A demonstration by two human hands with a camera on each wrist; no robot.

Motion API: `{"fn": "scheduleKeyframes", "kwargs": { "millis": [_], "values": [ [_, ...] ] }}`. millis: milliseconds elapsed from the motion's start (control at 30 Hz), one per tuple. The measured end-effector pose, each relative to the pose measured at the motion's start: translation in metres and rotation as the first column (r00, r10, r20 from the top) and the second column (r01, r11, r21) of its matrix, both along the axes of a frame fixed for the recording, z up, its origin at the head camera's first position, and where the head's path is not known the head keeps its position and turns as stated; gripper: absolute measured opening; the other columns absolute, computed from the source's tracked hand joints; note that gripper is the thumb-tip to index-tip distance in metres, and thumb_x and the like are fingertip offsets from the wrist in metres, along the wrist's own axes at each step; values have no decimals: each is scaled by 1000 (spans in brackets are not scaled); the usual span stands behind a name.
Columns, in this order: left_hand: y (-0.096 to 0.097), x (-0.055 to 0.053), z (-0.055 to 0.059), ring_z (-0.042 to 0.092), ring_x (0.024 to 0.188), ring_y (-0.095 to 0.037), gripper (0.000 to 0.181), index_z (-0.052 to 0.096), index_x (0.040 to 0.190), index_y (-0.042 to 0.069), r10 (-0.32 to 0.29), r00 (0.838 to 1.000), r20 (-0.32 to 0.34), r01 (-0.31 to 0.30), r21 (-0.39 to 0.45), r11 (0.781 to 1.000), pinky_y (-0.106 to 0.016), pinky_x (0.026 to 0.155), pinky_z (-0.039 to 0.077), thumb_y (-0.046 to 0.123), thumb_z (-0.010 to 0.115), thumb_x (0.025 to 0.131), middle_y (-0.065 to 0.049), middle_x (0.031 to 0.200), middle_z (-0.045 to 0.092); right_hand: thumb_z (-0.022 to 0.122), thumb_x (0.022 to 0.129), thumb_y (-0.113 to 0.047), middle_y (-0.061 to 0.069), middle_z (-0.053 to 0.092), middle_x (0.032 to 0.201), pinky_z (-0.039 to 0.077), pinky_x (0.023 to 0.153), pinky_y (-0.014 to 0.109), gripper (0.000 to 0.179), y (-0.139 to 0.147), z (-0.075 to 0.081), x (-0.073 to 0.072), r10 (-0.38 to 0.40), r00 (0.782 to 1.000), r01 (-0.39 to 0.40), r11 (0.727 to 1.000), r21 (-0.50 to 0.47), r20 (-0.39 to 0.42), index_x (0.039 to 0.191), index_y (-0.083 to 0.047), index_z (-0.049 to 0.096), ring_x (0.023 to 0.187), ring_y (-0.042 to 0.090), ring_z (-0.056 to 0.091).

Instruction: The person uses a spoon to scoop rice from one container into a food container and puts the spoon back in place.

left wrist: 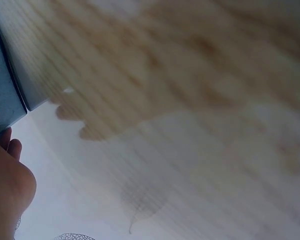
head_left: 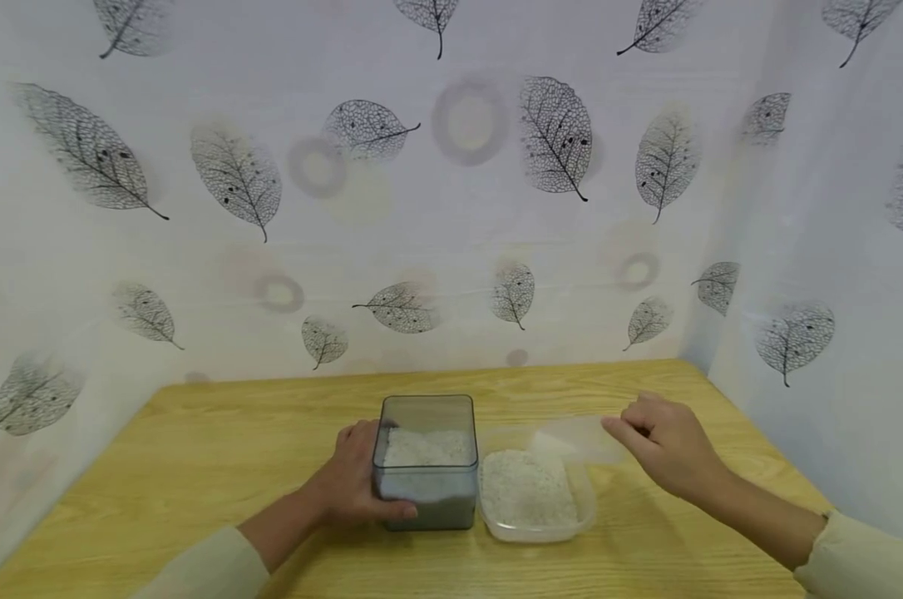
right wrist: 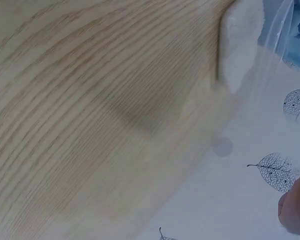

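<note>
Nearest the head camera, stretches a cream left sleeve [head_left: 204, 566] in from between seven and eight o'clock and a cream right sleeve [head_left: 870, 557] from four. With the left hand [head_left: 357, 478] at seven, grips a smoky-grey square container [head_left: 429, 503] at six, thumb across the front wall; inside, white rice [head_left: 425, 449]. With the right hand [head_left: 664, 445] at four, pinches a translucent plastic piece [head_left: 589, 437], too blurred to name further, held over the far part of a clear plastic tub [head_left: 582, 512]. At five, just beside the container: that tub, filled with rice. Underneath, a wood-grain table [head_left: 234, 474]; towards twelve, a leaf-printed sheet [head_left: 451, 225].

From the left wrist, shows the left hand at eight, fingers against the container between nine and ten.

From the right wrist, shows rice between one and two, the container further out at two, and part of the right hand at four; cannot tell its hold from here.
</note>
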State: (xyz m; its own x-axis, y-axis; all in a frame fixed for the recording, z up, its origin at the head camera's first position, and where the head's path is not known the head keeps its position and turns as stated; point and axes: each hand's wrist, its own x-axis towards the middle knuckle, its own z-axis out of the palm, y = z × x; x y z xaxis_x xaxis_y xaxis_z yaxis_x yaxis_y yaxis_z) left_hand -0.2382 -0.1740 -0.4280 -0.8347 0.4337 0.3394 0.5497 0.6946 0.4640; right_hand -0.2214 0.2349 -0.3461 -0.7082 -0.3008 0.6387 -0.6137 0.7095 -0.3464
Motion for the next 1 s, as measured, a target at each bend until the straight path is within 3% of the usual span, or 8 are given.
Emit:
{"fn": "scheduleKeyframes", "kwargs": {
  "millis": [100, 200, 267, 433, 533, 700, 867, 1000],
  "values": [
    [-1, -1, -1, 47, 112, -21, 107, 41, 137, 2, -2, 1000, 12, 2, 9, 1000, -54, 108, 26, 68, 80, 62, -5, 122, 53, 73, 84, -6, -18, 26, 57, 28, 55, 19, 54, 12, -2, -3, 72, 990, -59, 992, 110, -125, 53, -26, 34, 59, -2, 23],
    [-1, -2, -2, 47, 113, -21, 108, 41, 138, 3, 1, 1000, 17, -1, 3, 1000, -53, 109, 25, 69, 79, 63, -5, 123, 53, 64, 95, -18, -19, 24, 57, 24, 61, 18, 52, 20, 3, -7, 197, 942, -121, 954, 274, -271, 54, -29, 34, 64, -2, 20],
    [-1, -2, -2, 47, 113, -21, 108, 41, 139, 3, 1, 1000, 19, -2, 4, 1000, -53, 109, 24, 70, 79, 62, -5, 123, 53, 54, 101, -25, -17, 27, 56, 24, 63, 21, 50, 21, 10, -11, 320, 866, -155, 902, 404, -383, 54, -27, 35, 65, 2, 22],
    [-2, -2, -2, 48, 113, -22, 109, 42, 138, 2, 3, 1000, 5, -3, 9, 1000, -55, 110, 26, 69, 80, 61, -6, 122, 54, 43, 102, -19, -3, 37, 57, 30, 62, 34, 48, 13, 36, -16, 555, 599, -144, 784, 603, -578, 54, -16, 41, 62, 20, 33],
    [-2, -3, -2, 48, 114, -22, 109, 41, 139, 3, 6, 1000, 16, -6, 8, 1000, -56, 110, 26, 68, 80, 60, -6, 123, 54, 45, 101, -16, 1, 39, 56, 32, 60, 35, 47, 4, 49, -16, 575, 518, -126, 784, 608, -634, 54, -13, 41, 59, 23, 36],
    [-1, -4, -3, 47, 113, -21, 110, 40, 140, 3, 5, 1000, 25, -5, -4, 1000, -56, 109, 26, 69, 79, 61, -6, 123, 52, 47, 100, -16, 3, 38, 54, 31, 57, 36, 48, -17, 63, -15, 515, 486, -107, 837, 537, -706, 53, -11, 40, 57, 24, 36],
    [-1, -2, -3, 49, 111, -21, 109, 42, 137, 1, -1, 1000, -14, 1, -8, 1000, -56, 107, 29, 71, 78, 62, -6, 120, 54, 50, 100, -18, 3, 39, 54, 29, 57, 37, 50, -42, 71, -20, 410, 513, -89, 899, 429, -754, 52, -10, 40, 57, 27, 37],
    [-1, 0, -1, 48, 111, -20, 109, 41, 137, 1, 5, 1000, -7, -5, -14, 1000, -56, 108, 28, 71, 78, 62, -5, 120, 53, 50, 100, -19, 4, 43, 55, 32, 58, 39, 50, -61, 74, -26, 369, 539, -59, 913, 403, -757, 52, -9, 43, 60, 29, 41]
  ]
}}
